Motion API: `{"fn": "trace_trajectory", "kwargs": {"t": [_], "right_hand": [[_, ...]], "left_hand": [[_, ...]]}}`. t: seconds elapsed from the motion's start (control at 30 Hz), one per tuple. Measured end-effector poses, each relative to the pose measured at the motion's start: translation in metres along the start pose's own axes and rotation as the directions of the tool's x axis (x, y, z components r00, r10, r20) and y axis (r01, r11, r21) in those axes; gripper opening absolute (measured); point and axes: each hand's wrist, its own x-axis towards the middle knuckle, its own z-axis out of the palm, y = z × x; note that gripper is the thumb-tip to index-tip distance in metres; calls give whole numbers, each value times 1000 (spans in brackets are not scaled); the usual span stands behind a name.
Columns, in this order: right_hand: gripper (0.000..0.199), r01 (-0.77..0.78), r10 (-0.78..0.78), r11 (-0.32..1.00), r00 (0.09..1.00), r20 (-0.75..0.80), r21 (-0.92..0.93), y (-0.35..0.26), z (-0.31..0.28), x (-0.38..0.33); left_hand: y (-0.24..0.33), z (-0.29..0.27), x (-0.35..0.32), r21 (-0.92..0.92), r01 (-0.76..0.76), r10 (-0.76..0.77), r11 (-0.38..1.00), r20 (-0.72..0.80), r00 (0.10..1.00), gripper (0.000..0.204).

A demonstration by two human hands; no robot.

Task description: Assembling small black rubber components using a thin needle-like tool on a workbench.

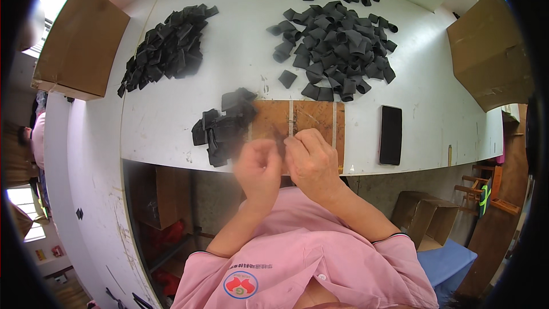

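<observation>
Close together over the front edge of the white table, both my hands work on a small black fabric piece [279, 143], mostly covered by fingers. My left hand [258, 167] is closed, its fingertips pinched at the piece's left side and slightly blurred. On the other side my right hand [313, 159] grips it with thumb and curled fingers. Beneath them lies a brown board [313, 115] with pale strips across it. Just left of the board, flat black pieces [220, 129] are stacked loosely, the nearest pile to my left hand.
A large heap of black tube-shaped pieces [343, 43] spreads beyond the board, and a pile of flat black pieces [168, 48] lies far left. A dark phone [390, 135] rests at the right. Cardboard boxes stand at the left [86, 40] and right [490, 51] ends.
</observation>
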Motion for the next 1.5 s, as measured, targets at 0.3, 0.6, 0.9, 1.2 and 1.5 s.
{"fn": "trace_trajectory", "kwargs": {"t": [0.3,0.6,0.9,1.2,1.5], "right_hand": [[3,-662,357,37,708,609,749,14,-15,9],[22,-677,114,120,736,667,726,8,-26,33],[25,-708,40,36,707,706,706,24,-9,50],[26,-40,67,907,996,-51,418,7,-23,40],[22,219,-201,971,965,-165,95,-3,-17,46]], "left_hand": [[18,-24,17,-578,653,-446,490,477,757,21],[15,-29,30,-803,587,-363,100,520,773,19],[1,-27,39,-704,705,-338,82,646,685,20],[20,-22,59,-348,-156,256,924,263,930,19],[30,-20,45,-854,259,-224,451,173,959,10]]}}
